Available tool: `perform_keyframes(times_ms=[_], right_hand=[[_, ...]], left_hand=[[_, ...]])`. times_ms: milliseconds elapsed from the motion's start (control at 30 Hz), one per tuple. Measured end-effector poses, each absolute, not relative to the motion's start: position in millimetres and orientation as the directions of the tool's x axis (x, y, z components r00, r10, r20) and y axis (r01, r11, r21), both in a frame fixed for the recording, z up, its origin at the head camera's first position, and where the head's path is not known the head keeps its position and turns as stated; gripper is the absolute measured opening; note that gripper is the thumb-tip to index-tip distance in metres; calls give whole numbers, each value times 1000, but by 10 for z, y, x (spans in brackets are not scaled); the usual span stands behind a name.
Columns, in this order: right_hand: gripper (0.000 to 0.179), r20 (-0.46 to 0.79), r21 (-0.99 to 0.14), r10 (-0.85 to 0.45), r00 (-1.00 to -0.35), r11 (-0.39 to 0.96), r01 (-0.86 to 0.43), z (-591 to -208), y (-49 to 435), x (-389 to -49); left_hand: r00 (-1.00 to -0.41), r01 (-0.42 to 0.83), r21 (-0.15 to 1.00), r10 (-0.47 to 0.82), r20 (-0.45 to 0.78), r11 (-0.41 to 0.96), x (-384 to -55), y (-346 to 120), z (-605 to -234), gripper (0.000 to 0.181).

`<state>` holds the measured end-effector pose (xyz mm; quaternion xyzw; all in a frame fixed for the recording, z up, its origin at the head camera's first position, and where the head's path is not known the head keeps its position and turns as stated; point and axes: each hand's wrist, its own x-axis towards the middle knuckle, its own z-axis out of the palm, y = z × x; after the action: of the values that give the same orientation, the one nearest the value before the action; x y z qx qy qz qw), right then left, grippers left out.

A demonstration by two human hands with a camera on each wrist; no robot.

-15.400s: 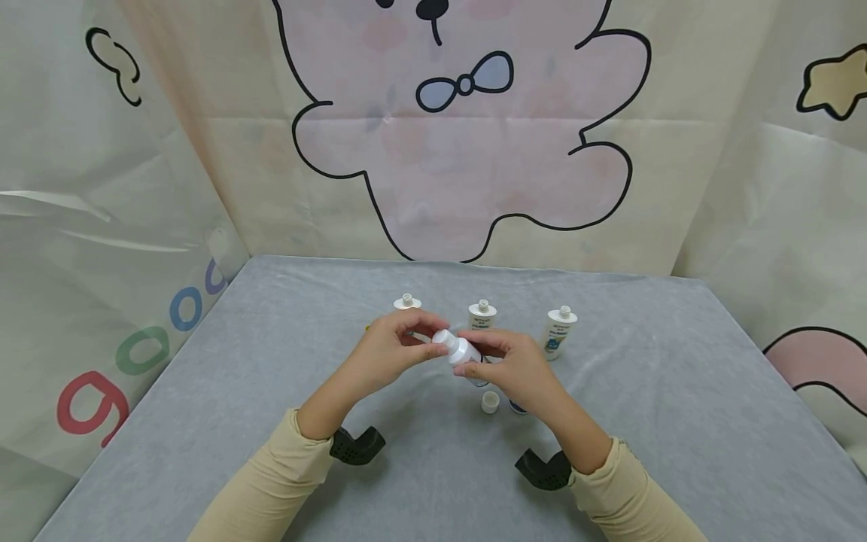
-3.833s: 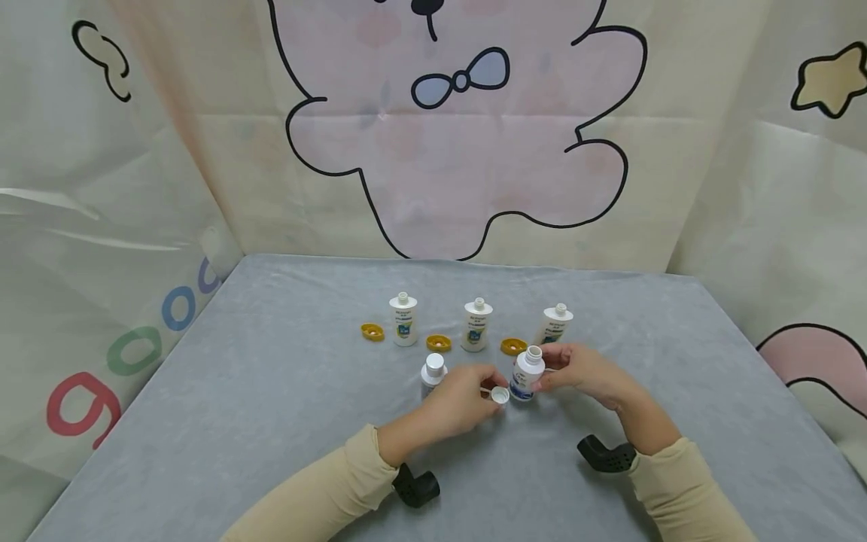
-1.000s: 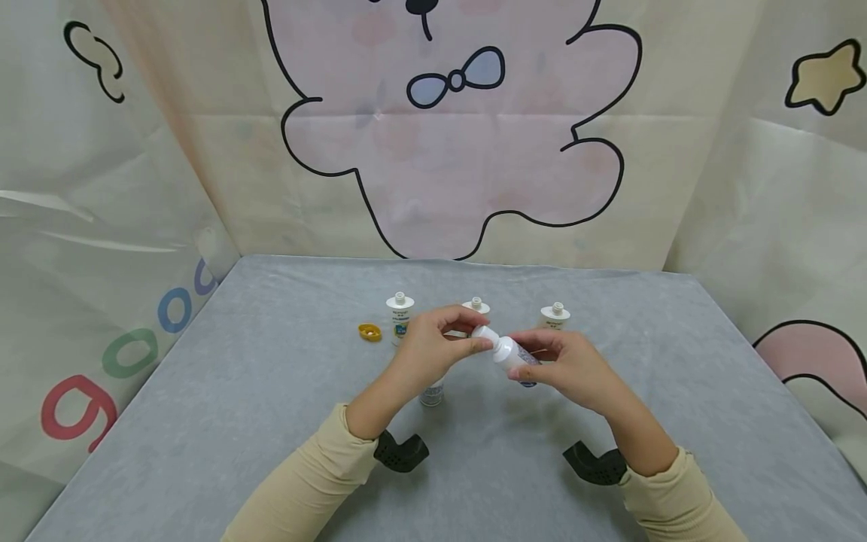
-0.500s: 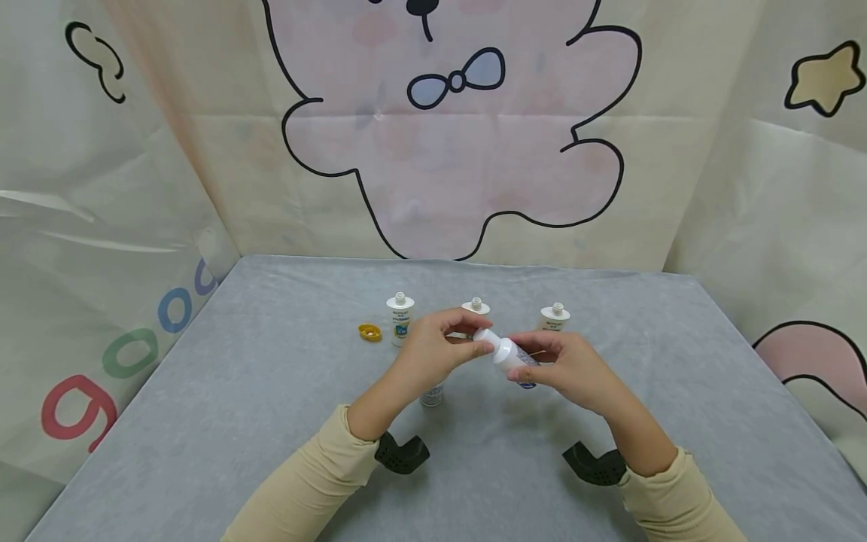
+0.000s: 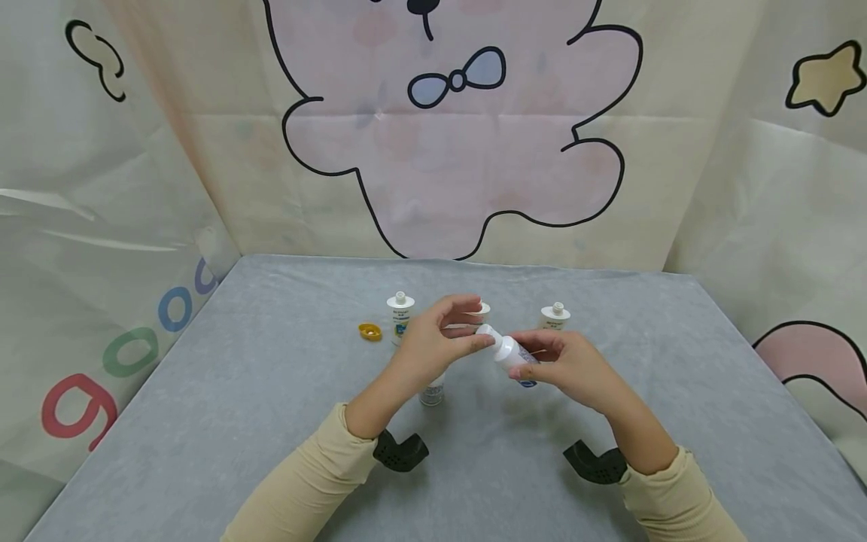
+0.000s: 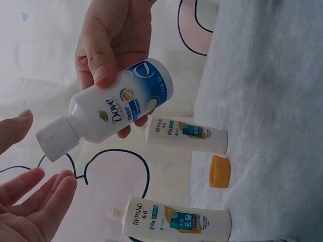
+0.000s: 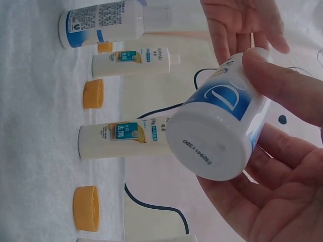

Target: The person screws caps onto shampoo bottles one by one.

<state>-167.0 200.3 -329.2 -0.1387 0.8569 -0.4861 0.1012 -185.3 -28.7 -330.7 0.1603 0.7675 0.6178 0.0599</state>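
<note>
My right hand (image 5: pixel 565 361) grips a white and blue Dove bottle (image 6: pixel 116 106) by its lower body. The bottle is tilted above the table, its neck toward the left, with a white cap (image 6: pixel 56 140) on it. Around that cap my left hand (image 5: pixel 433 335) is spread, thumb on one side and fingers on the other; the left wrist view shows a gap between them and the cap. A second Dove bottle (image 7: pixel 103 22) with a cap stands on the table, partly hidden behind the left wrist in the head view.
Three white REPAND bottles without caps, the left one (image 5: pixel 400 316), the middle one (image 5: pixel 482 310) and the right one (image 5: pixel 555 316), stand in a row at the back. Several orange caps (image 7: pixel 93 93) lie between them on the grey cloth (image 5: pixel 271 376).
Seconds ago the left hand held the cap loose beside the uncapped bottle; now the cap sits on it. Since half a second ago, the left fingers have spread off the cap. The right hand stays put.
</note>
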Motion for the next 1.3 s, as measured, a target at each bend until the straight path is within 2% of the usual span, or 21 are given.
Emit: perform_keyframes(times_ms=[200, 633, 767, 933, 1000, 1200, 1300], right_hand=[[50, -32, -863, -345, -938, 483, -148, -3296, 2014, -1673], [50, -34, -868, -355, -934, 473, -148, -3275, 2037, -1661], [50, -34, -868, -354, -935, 474, -148, -3271, 2040, -1661], [50, -32, -870, -360, -932, 469, -151, -3269, 2046, -1667], [51, -30, -870, -362, -932, 468, -154, -3269, 2047, -1668], [52, -39, -861, -349, -936, 488, -146, -3256, 2044, -1661], [52, -46, -861, -345, -937, 489, -138, -3248, 2042, -1659]], left_hand=[[-956, 164, 941, 284, 77, 296, -1853, -290, -3303, 28], [-936, 231, 918, 331, 119, 324, -1849, -270, -3321, 25], [-925, 250, 923, 355, 137, 294, -1855, -274, -3329, 29], [-921, 209, 949, 375, 109, 235, -1853, -275, -3318, 57], [-926, 192, 953, 365, 97, 234, -1848, -277, -3315, 61], [-944, 187, 937, 317, 88, 296, -1841, -275, -3308, 30], [-943, 185, 937, 322, 84, 295, -1843, -271, -3311, 23]])
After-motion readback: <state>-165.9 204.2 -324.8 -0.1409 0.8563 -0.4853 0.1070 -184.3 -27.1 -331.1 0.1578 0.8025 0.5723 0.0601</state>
